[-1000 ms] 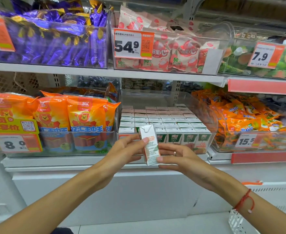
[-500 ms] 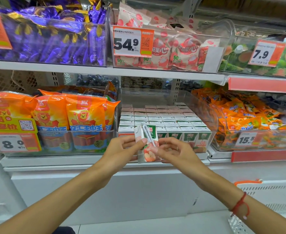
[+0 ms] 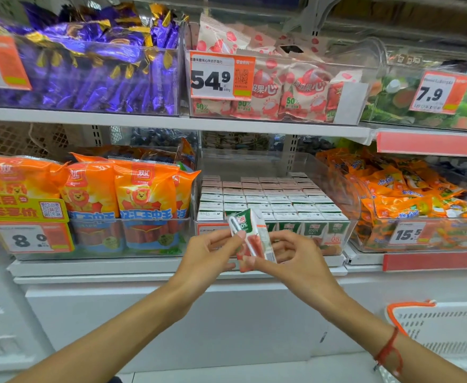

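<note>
The left hand [image 3: 210, 255] and right hand [image 3: 298, 264] meet at chest height in front of the lower shelf [image 3: 116, 265], both forearms reaching in from the bottom corners; between them they grip one small cardboard juice carton with a green top and red fruit print [image 3: 254, 236], tilted with its top leaning left. The left thumb and forefinger pinch its left edge, just beside the wrapped white straw [image 3: 236, 226] stuck slantwise on its face; the right fingers curl round its back and the right thumb presses its lower corner. A red cord bracelet [image 3: 389, 352] circles the right wrist.

The carton hangs free of the shelf, just before the front wall of the clear plastic bin [image 3: 348, 189] that holds the matching cartons; the shelf lip runs below the knuckles, and under it a flat white cabinet front [image 3: 240, 327] leaves open space around both arms. A white plastic basket with an orange rim [image 3: 433, 322] sits low at the right, well apart from the hands.

One carton is in hand; three green carton fronts show plainly in the bin's front row to its right, the rest being hidden by the hands; five price tags show across the two shelves.
</note>
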The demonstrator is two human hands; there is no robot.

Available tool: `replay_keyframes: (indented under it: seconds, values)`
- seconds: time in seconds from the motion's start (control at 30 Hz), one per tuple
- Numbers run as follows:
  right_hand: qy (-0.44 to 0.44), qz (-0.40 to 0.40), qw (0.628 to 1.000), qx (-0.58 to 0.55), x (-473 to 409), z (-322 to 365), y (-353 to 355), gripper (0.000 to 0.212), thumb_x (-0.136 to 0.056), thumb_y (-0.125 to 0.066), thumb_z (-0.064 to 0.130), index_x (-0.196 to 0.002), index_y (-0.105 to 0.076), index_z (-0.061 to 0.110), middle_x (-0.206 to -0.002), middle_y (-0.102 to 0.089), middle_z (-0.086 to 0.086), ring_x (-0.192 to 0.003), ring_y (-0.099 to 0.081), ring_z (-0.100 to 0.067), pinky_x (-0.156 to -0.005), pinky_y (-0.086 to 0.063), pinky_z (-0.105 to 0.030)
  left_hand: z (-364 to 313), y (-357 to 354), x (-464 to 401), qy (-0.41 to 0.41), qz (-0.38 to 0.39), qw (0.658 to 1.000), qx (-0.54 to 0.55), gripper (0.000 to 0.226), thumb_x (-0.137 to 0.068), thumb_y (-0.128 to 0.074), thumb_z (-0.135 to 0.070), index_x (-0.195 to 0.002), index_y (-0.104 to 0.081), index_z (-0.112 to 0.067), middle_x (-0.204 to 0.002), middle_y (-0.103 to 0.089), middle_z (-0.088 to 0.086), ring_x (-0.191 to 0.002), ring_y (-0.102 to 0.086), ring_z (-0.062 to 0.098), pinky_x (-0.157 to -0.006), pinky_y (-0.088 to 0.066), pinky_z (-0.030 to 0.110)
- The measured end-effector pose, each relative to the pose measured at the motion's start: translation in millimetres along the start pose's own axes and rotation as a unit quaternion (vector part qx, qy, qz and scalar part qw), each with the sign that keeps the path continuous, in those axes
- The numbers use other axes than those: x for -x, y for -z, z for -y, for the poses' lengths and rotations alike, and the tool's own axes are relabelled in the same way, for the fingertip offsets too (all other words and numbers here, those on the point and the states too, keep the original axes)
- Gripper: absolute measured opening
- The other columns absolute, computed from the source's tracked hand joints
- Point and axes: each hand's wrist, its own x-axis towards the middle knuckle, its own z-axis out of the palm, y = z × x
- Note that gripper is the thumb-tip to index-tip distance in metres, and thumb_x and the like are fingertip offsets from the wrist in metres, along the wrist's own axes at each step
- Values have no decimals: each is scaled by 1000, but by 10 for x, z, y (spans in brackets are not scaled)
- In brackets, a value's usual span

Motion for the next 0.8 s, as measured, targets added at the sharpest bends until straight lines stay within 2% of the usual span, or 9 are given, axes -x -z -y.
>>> replay_keyframes:
  seconds: [0.1,0.2,0.27,0.37,0.47,0.53,0.6,0.67,0.8]
  values:
    - [77,-45,989,115,64,-13,-92,44,-59,-85,47,-92,-58,37,-74,-68,18,-70,-62,4,-58,-50,-15,8,-40,-24,6,-3,1000,-12,3,-83,-72,-39,-83,-70,-40,-90,-75,-19,-88,-70,-2,-67,-55,14]
    - [106,8,982,156,91,-8,-101,61,-64,-83,50,-113,-48,48,-85,-63,26,-83,-59,8,-65,-49,-10,13,-6,-44,14,-4,1000,-15,4,-83,-73,-37,-84,-70,-38,-84,-76,-16,-81,-72,1,-62,-54,12]
    - [83,75,988,109,83,18,-58,61,-69,-81,51,-121,-49,51,-91,-64,24,-87,-61,4,-70,-51,-12,-16,51,-52,22,10,1000,-14,7,-84,-72,-35,-91,-71,-34,-84,-76,-13,-80,-72,2,-61,-53,11]
    - [19,139,988,-63,74,77,44,41,-72,-66,58,-112,-61,54,-100,-70,22,-95,-66,0,-80,-52,-16,-80,157,-80,-17,51,998,-30,18,-83,-73,-31,-101,-70,-32,-92,-75,-17,-88,-71,0,-66,-52,10]
    - [-27,139,976,-167,60,95,120,49,-72,-63,61,-114,-68,37,-111,-72,10,-105,-67,-7,-90,-53,-24,-109,247,-71,-92,89,985,-114,39,-76,-76,-33,-109,-58,-45,-104,-68,-33,-101,-63,-10,-74,-49,6]
    - [-34,119,975,-186,55,96,131,48,-69,-67,60,-105,-72,29,-108,-73,5,-104,-68,-10,-91,-54,-27,-82,280,-53,-147,103,965,-190,51,-77,-76,-33,-119,-50,-47,-119,-59,-36,-114,-54,-12,-84,-46,5]
    - [-33,94,976,-196,47,97,125,40,-65,-73,54,-93,-73,26,-100,-75,3,-100,-70,-13,-90,-55,-27,-45,295,-39,-189,106,949,-229,54,-79,-74,-35,-124,-47,-45,-128,-52,-33,-121,-49,-10,-90,-46,8]
    - [-25,82,977,-195,38,90,128,31,-63,-77,49,-84,-73,26,-94,-75,3,-95,-70,-15,-91,-55,-27,-28,294,-32,-218,100,937,-252,52,-81,-73,-35,-124,-45,-44,-127,-50,-35,-122,-47,-7,-91,-47,10]
    - [-9,93,977,-193,25,84,135,21,-66,-76,44,-80,-71,29,-97,-75,2,-96,-70,-15,-93,-54,-29,-17,287,-39,-251,87,921,-286,53,-84,-73,-29,-123,-42,-47,-125,-48,-34,-121,-47,-4,-91,-45,9]
